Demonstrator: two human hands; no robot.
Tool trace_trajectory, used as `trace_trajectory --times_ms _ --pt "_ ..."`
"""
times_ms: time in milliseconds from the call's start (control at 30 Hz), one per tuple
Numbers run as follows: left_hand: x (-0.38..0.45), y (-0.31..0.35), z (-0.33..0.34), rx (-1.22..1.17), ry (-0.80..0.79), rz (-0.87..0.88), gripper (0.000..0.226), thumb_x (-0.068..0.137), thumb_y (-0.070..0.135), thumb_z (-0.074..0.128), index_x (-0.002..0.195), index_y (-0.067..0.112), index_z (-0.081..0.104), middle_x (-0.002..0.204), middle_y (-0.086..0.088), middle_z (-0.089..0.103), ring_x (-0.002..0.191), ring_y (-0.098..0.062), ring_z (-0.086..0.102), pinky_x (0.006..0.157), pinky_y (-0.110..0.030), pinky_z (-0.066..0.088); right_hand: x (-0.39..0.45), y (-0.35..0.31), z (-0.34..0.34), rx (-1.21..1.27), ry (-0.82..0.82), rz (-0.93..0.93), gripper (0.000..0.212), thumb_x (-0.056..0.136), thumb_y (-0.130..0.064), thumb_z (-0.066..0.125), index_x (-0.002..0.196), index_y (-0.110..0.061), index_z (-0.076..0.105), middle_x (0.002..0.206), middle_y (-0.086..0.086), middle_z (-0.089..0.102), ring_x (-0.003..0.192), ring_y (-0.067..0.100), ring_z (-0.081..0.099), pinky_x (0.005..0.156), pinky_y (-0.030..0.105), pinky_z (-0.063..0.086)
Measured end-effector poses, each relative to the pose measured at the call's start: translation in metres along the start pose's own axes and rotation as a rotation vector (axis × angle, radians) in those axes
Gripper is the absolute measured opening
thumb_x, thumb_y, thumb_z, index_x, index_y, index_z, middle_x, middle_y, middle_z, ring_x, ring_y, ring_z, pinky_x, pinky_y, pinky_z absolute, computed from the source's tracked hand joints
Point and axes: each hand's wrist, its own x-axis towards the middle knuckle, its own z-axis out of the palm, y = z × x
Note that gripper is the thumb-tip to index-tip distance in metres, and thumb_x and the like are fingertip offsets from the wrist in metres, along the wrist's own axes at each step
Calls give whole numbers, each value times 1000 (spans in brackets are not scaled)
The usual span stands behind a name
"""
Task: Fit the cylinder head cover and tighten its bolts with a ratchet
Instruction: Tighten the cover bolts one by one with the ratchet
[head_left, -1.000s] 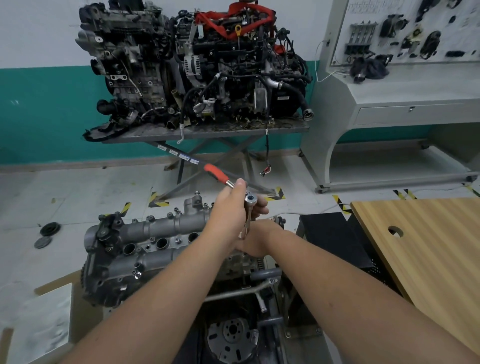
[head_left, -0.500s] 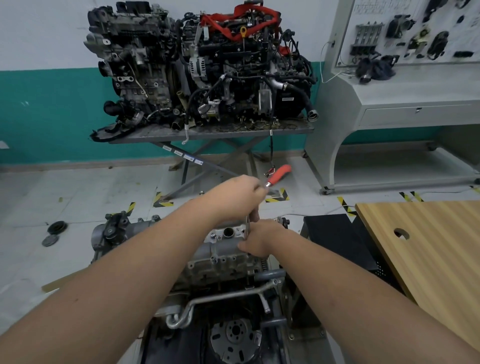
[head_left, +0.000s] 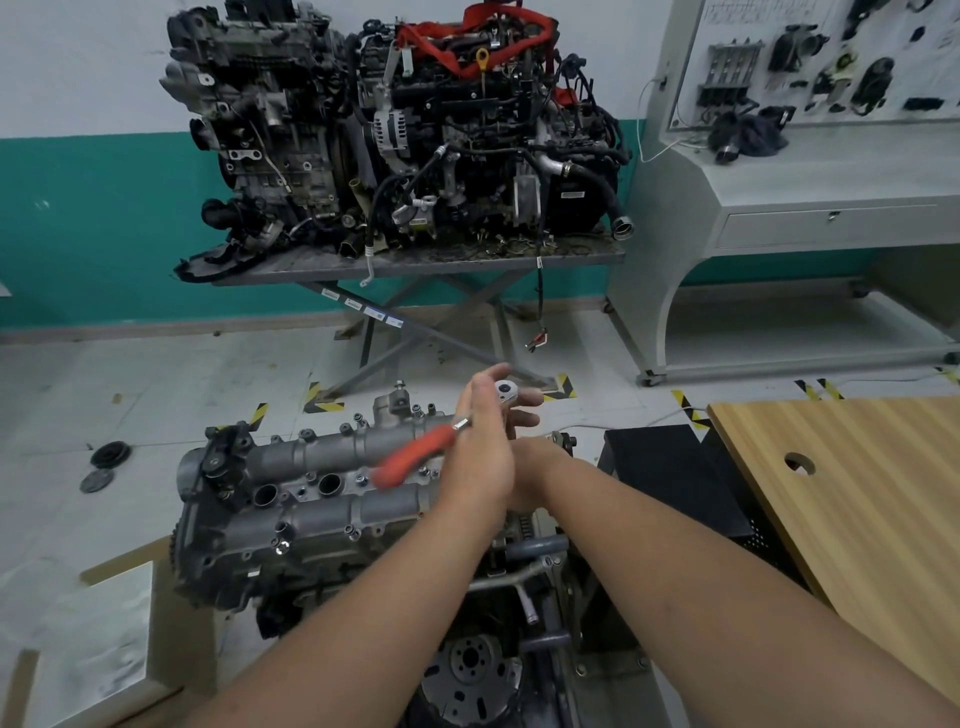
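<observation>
- The left hand (head_left: 480, 457) lay over the head of the orange-handled chrome ratchet (head_left: 415, 457), fingers spread nearly straight.
- The right hand (head_left: 524, 467) was mostly hidden behind it; its grip could not be told.
- The grey cast-aluminium cylinder head cover (head_left: 311, 483) sat on the engine below.

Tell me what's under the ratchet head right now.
Under the ratchet head, the left hand and right hand cluster at the right end of the cylinder head cover. They cover whatever socket and bolt are beneath, so neither can be seen.
</observation>
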Motion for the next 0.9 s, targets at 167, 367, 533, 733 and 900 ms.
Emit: trace_trajectory --times_ms 167,367,533,733,900 --pt "18 11 -12 -84 -29 -116 31 106 37 42 92 17 62 75 -7 75 69 -19 72 80 -42 50 6 2 4 -64 -11 29 20 88 -34 42 77 -21 52 84 2 57 85 26 55 76 39 46" --pt "24 24 -40 35 -429 -167 26 99 34 47 98 11 59 85 -11 74 88 -29 73 96 -49 50 11 4 10 -72 24 52 28 93 -46 42 96 -22 55 93 2 56 89 24 54 73 35 42" --pt "31 39 -40 71 -422 -274 21 106 24 45 100 6 54 82 -13 72 82 -30 74 78 -41 58 9 4 9 -30 36 74 27 92 -48 46 96 -23 56 93 1 56 90 24 53 73 34 41" --pt "39 63 -22 506 -334 -338 16 96 13 44 85 5 53 60 -7 63 71 -31 75 78 -42 59 1 0 5 -84 24 41 37 95 -46 46 116 -18 56 118 7 56 111 29 54 82 36 43" --pt "34 78 -14 1445 -660 215 26 103 37 43 86 21 53 70 5 65 57 -10 60 50 -25 39 0 -3 4 -118 18 28 34 95 -42 45 113 -17 59 120 9 60 101 26 53 85 37 46"
